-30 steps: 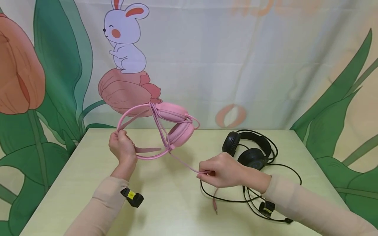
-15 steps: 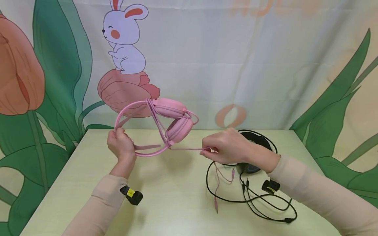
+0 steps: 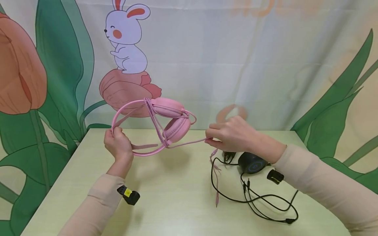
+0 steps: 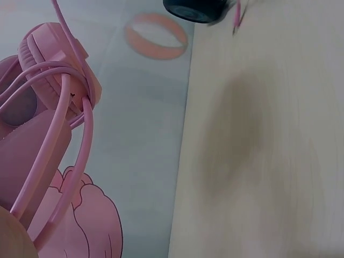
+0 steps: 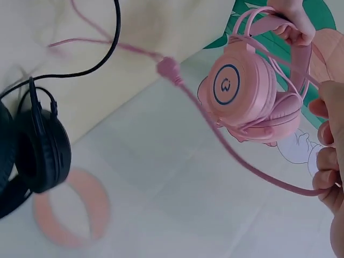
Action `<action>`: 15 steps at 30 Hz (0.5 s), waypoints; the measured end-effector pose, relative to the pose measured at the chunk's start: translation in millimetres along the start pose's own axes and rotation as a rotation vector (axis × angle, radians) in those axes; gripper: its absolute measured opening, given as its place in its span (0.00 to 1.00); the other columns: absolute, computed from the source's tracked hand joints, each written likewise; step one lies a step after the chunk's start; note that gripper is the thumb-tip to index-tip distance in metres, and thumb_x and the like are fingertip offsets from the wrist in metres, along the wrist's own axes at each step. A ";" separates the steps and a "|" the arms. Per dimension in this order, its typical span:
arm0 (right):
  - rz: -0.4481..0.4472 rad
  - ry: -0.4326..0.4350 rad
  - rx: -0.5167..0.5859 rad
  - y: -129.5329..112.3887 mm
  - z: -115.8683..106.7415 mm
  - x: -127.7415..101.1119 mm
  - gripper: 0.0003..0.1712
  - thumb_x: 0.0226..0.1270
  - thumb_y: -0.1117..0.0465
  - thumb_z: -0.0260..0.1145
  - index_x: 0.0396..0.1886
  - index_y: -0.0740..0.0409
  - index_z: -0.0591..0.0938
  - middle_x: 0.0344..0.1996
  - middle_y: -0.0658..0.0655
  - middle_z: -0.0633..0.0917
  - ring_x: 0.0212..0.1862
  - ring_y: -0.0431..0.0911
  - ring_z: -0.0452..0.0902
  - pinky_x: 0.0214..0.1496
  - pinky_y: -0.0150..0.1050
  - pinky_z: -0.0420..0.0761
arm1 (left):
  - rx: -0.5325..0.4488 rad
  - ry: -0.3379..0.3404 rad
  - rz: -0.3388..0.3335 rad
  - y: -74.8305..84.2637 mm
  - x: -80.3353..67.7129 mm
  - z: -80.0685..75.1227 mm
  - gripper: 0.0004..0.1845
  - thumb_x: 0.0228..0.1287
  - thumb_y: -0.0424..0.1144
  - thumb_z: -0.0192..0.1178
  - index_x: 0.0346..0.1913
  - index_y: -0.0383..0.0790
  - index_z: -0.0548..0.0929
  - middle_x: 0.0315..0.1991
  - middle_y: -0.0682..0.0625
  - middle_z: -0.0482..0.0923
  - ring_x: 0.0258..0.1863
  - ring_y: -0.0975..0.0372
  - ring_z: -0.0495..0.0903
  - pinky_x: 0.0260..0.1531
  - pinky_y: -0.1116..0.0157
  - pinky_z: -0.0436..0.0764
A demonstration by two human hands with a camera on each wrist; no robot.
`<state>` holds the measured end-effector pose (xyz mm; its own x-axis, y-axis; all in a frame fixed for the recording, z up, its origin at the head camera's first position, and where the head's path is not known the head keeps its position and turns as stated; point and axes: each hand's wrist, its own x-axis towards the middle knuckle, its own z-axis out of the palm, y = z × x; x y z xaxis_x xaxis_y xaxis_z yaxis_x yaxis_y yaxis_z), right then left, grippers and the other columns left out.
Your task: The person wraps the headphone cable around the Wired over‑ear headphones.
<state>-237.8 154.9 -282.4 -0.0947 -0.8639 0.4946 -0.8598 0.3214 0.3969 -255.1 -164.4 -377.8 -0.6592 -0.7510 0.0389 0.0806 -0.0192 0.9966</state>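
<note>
My left hand (image 3: 118, 144) grips the headband of a pink pair of headphones (image 3: 176, 129), held up over the table with the ear cups pointing right. Pink cord is wound several times around the headband arms beside the cups. From there a stretch of pink cable (image 3: 189, 142) runs taut to my right hand (image 3: 231, 135), which pinches it. The cable's loose end hangs below that hand, blurred, with a splitter (image 5: 169, 70) showing in the right wrist view. In the left wrist view, one pink ear cup (image 4: 56, 64) shows wrapped cord, and only a bit of the hand is visible.
A black pair of headphones (image 3: 251, 163) lies on the table (image 3: 165, 203) at the right, partly hidden behind my right hand. Its black cable (image 3: 267, 196) spreads in loops toward the front, with plugs near the middle. A printed curtain (image 3: 189, 59) hangs behind the table's back edge.
My right hand has moved up and slightly right, drawing the pink cable from slack and sloping down to taut and rising. The pink headphones have shifted slightly left and up.
</note>
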 end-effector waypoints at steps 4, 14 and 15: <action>-0.102 0.008 -0.114 4.6 -4.2 2.6 0.07 0.55 0.59 0.64 0.22 0.52 0.74 0.14 0.46 0.67 0.11 0.38 0.56 0.11 0.29 0.51 | 0.035 0.006 0.030 1.1 -0.8 0.7 0.08 0.66 0.42 0.41 0.29 0.51 0.68 0.21 0.55 0.63 0.16 0.67 0.63 0.16 0.72 0.63; -0.193 0.031 -0.327 10.3 -16.3 8.5 0.16 0.72 0.64 0.42 0.22 0.57 0.68 0.14 0.48 0.61 0.13 0.38 0.52 0.13 0.30 0.49 | 0.083 0.060 0.132 3.5 -0.4 1.2 0.07 0.64 0.41 0.42 0.28 0.50 0.67 0.23 0.56 0.63 0.23 0.65 0.63 0.23 0.69 0.62; -0.181 0.050 -0.338 10.1 -16.7 9.0 0.17 0.73 0.61 0.42 0.22 0.57 0.68 0.13 0.48 0.61 0.13 0.38 0.52 0.13 0.30 0.49 | 0.084 0.061 0.133 4.1 -0.7 1.4 0.07 0.64 0.41 0.42 0.29 0.50 0.67 0.23 0.56 0.63 0.23 0.65 0.63 0.23 0.69 0.62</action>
<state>-239.0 156.9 -261.0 0.0750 -0.9010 0.4273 -0.6456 0.2828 0.7094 -255.2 -163.0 -373.6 -0.6004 -0.7816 0.1692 0.1000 0.1365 0.9856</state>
